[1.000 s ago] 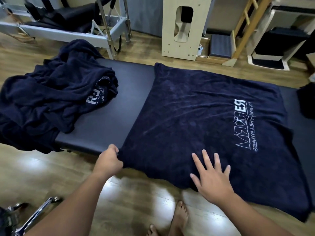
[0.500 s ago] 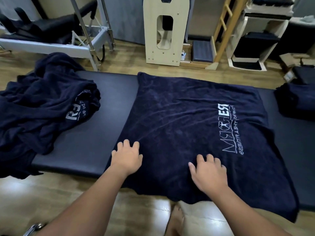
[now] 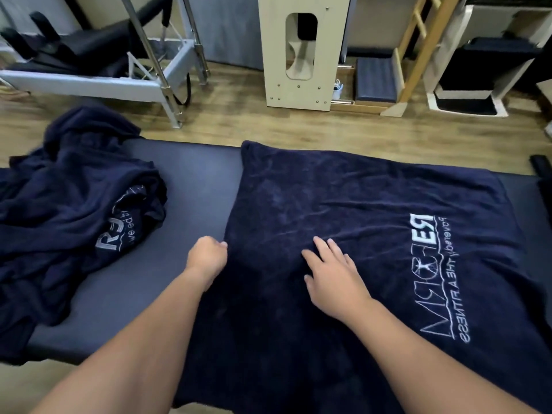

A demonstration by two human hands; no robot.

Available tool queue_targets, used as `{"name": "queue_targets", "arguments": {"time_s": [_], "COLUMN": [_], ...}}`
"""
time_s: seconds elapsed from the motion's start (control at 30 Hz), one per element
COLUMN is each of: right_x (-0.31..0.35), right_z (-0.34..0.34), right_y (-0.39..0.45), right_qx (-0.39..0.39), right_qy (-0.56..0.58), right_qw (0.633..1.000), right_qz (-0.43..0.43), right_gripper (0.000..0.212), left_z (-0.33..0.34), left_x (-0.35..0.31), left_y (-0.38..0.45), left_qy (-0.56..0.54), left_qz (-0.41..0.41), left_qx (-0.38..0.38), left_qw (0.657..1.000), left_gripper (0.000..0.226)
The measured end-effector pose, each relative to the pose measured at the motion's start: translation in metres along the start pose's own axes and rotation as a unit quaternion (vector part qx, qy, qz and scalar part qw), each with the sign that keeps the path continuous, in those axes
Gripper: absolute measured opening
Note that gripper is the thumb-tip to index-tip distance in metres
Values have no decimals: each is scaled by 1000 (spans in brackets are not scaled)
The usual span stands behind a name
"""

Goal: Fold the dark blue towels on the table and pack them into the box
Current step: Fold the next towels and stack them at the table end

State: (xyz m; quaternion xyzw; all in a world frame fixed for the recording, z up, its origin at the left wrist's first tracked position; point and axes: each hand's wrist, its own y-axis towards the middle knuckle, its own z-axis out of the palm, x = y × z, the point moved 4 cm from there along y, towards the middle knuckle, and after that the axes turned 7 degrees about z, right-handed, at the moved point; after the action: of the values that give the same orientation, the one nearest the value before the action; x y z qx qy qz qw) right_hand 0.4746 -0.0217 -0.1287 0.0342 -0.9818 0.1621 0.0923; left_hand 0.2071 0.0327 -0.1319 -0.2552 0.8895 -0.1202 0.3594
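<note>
Hands have moved up the spread towel [image 3: 343, 204] since half a second ago: they were near its front edge, and now both are further in toward the middle. The left hand [image 3: 206, 258] is at the towel's left edge with fingers curled in; it seems to pinch the cloth there, but I cannot tell this for sure. The right hand [image 3: 331, 273] lies flat on the towel with fingers straight and a little apart, holding nothing. The towel lies open on the dark table [image 3: 191, 186], logo up. A heap of unfolded towels [image 3: 74, 210] waits at the left. No box is in view. I judge this is smoothing before the next fold, so the task is at an early stage
</note>
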Motion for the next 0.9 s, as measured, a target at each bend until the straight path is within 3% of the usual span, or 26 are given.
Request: {"name": "queue_targets", "arguments": {"time_s": [0.1, 0.17, 0.3, 0.5, 0.67, 0.73, 0.9], "right_x": [9, 14, 22, 27, 23, 26, 35], "right_z": [-8, -13, -19, -22, -22, -22, -21], "right_y": [27, 39, 49, 54, 54, 54, 54], "right_qx": [9, 14, 30, 36, 32, 39, 57], "right_qy": [-23, -47, -62, -74, -81, -82, -82], "right_qw": [1000, 999, 997, 996, 995, 995, 993], "right_qz": [9, 18, 39, 45, 42, 50, 68], "right_gripper": [52, 49, 49, 60, 59, 62, 66], "left_z": [4, 7, 17, 24, 21, 26, 41], "left_x": [-7, -11, -9, -10, -13, -20, -34], "left_y": [0, -5, -6, 3, 6, 0, -6], "left_qy": [-162, -197, -124, 16, -91, -85, 59], "left_qz": [-23, -46, -1, 97, 98, 114, 203], "left_qx": [46, 93, 143, 73, 135, 160, 49], "left_qw": [985, 975, 982, 993, 982, 977, 976], "left_gripper": [26, 22, 18, 30, 35, 37, 36]}}
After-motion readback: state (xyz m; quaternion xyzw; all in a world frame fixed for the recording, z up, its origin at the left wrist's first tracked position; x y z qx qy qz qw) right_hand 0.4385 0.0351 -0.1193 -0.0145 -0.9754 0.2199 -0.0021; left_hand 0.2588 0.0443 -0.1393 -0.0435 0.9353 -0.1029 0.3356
